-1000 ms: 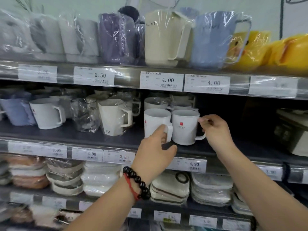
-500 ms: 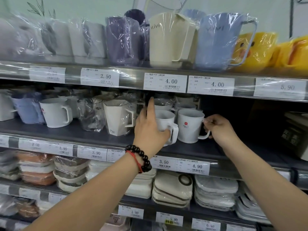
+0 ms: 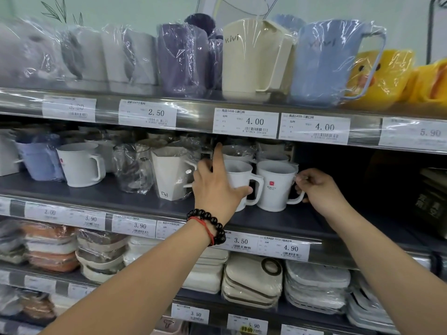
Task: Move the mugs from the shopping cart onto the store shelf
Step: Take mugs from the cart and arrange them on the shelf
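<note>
Mugs sit side by side on the middle shelf (image 3: 101, 193), near its front edge, and your two hands are on them. Your left hand (image 3: 215, 187) wraps round the left white mug (image 3: 238, 177). Your thumb curls across the front of it by the handle, and your pointer finger sticks straight up past the rim. A black bead bracelet (image 3: 212, 222) and a red string (image 3: 205, 228) go round that wrist.

Your right hand (image 3: 316, 188) pinches the top of the handle on the right white mug (image 3: 274, 187), with the fingers curled in tight. This mug has a small red square and the word QUALITY on its front. Both mugs stand upright on the shelf and are just beside each other; you cannot tell from here if they touch. More white mugs stand right behind them.

To the left on the same shelf stands an angular white cup (image 3: 169, 175), then a clear wrapped cup (image 3: 133, 168), then another white mug (image 3: 81, 164). On the shelf above stand a cream pitcher (image 3: 254, 56) and a blue pitcher (image 3: 324, 61), both in plastic wrap. Price tags run along the shelf fronts; the one above your left hand (image 3: 245, 122) reads 4.00.
</note>
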Tool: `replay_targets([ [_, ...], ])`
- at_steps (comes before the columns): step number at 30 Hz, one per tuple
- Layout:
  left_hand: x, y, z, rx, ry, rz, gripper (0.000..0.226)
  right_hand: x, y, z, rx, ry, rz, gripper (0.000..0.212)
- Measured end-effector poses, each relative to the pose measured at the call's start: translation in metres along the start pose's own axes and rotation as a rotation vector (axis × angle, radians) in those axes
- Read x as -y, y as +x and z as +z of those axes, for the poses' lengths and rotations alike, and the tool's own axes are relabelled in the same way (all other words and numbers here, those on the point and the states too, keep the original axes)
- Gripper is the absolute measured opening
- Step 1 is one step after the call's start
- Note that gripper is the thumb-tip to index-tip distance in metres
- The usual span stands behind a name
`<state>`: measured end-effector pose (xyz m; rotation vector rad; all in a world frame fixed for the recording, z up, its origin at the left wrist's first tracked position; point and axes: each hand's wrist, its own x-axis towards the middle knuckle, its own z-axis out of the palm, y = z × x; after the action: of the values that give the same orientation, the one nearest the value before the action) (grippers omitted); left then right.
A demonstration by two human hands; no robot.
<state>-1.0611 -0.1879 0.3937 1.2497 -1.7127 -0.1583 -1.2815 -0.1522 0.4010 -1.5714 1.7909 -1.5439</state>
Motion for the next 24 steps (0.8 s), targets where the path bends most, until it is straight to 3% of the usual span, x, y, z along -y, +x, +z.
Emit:
replay_targets([
  [14,0.0066,0.0036,0.0085,0.065,-0.194,0.017,0.112,-0.0032,0.0045,0.0001,0.003,0.036,-0.019,0.024],
  [17,0.0086,0.0009,0.0067,0.067,-0.280,-0.001,0.099,-0.0044,0.0050,-0.0005,-0.007,0.024,-0.022,0.023],
  [24,0.0096,-0.0001,0.0025,0.076,-0.272,-0.005,0.095,-0.0021,0.0016,-0.0024,-0.001,-0.002,-0.002,0.018],
])
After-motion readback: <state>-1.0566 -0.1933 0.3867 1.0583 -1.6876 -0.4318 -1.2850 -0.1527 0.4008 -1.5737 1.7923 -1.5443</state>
